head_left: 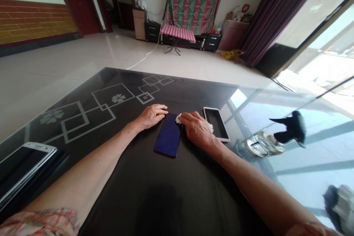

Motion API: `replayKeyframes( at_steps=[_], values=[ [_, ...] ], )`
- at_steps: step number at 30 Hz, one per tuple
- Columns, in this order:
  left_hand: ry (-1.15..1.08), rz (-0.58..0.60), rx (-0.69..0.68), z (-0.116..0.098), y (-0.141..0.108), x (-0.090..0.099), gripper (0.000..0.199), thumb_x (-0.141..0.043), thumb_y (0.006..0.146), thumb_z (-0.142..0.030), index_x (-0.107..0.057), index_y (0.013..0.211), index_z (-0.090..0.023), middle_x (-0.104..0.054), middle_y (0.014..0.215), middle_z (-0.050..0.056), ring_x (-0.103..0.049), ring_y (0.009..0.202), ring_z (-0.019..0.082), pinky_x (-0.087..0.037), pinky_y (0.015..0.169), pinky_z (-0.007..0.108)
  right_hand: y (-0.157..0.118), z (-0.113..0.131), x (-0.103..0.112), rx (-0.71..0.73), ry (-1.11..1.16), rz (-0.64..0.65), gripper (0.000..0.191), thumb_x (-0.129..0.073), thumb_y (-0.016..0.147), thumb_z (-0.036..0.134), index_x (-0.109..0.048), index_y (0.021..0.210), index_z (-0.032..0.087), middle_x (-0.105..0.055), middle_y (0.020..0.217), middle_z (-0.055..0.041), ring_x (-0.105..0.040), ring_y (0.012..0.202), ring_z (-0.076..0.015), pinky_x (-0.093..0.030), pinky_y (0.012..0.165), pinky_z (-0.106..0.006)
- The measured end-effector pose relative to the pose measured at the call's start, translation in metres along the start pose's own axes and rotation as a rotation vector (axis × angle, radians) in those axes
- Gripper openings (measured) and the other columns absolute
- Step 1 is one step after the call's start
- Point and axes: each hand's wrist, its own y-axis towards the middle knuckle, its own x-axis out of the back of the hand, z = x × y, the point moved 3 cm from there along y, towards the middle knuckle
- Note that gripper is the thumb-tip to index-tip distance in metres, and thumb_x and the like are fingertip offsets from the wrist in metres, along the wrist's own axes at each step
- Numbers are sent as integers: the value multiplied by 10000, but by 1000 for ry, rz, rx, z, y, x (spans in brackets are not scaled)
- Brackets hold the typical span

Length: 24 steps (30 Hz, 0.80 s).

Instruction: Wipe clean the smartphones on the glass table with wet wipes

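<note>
A dark phone with a bluish screen (167, 136) lies flat on the black glossy table (132, 191). My left hand (153, 116) rests at its upper left edge, fingers stretched toward the corner and holding nothing. On the phone's upper right side, my right hand (197, 127) has its fingers closed on a crumpled white tissue (178, 118); part of the tissue also sticks out on the hand's far side. Just right of that hand lies a white-framed phone (219, 127) with a dark screen, partly covered by the hand.
Another white phone (26, 166) is at the table's left edge. To the right stands a clear spray bottle (264, 143) with a black trigger head. Crumpled white tissue (344, 202) sits at the lower right. Beyond the table are a striped folding table (178, 32) and a cabinet (153, 32).
</note>
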Motion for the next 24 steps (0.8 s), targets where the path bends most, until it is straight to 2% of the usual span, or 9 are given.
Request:
replayKeyframes(
  at_steps=[3,7,10,12,15,21,24],
  values=[
    [7,-3,-5,0,0,-1,288,-540,808,-245,-765,986,-245,-679,1217,4,-584,1198,210,-438,1091,353,-5,13,4,33,-10,36,280,-413,934,120,-650,1054,207,-644,1112,-78,-488,935,-225,-431,825,-331],
    [12,-17,-4,0,0,-2,287,-535,811,-248,-765,983,-244,-684,1206,1,-585,1195,205,-443,1085,347,-20,44,11,150,5,84,221,-433,941,146,-645,973,202,-638,1004,-70,-487,883,-206,-426,752,-316],
    [7,-21,-9,0,0,-1,282,-532,821,-254,-766,977,-233,-684,1208,13,-593,1184,207,-449,1076,351,-32,67,14,256,47,99,188,-459,937,167,-635,997,199,-637,1006,-55,-492,879,-194,-419,695,-304],
    [12,-14,-9,-1,0,-1,286,-527,827,-252,-766,982,-222,-681,1213,26,-594,1183,209,-446,1076,351,-35,74,14,291,69,102,193,-466,938,174,-629,1036,202,-641,1022,-46,-493,876,-190,-418,681,-299],
    [24,-10,-5,-1,0,-1,296,-525,824,-244,-764,995,-213,-678,1221,37,-586,1197,215,-437,1083,352,-28,64,12,252,72,88,241,-438,957,170,-623,1105,217,-643,1089,-41,-494,907,-194,-431,746,-300],
    [23,7,-12,-2,0,0,288,-531,826,-248,-762,996,-242,-673,1228,11,-580,1206,212,-438,1084,349,-1,18,4,68,-22,54,354,-380,971,158,-578,1243,268,-602,1269,-37,-489,956,-230,-438,780,-335],
    [33,12,-12,-2,0,0,289,-533,825,-246,-762,1001,-243,-673,1226,8,-578,1207,210,-435,1087,339,3,10,2,48,-39,40,382,-369,966,144,-563,1271,267,-585,1305,-34,-487,976,-235,-431,809,-338]
  ],
)
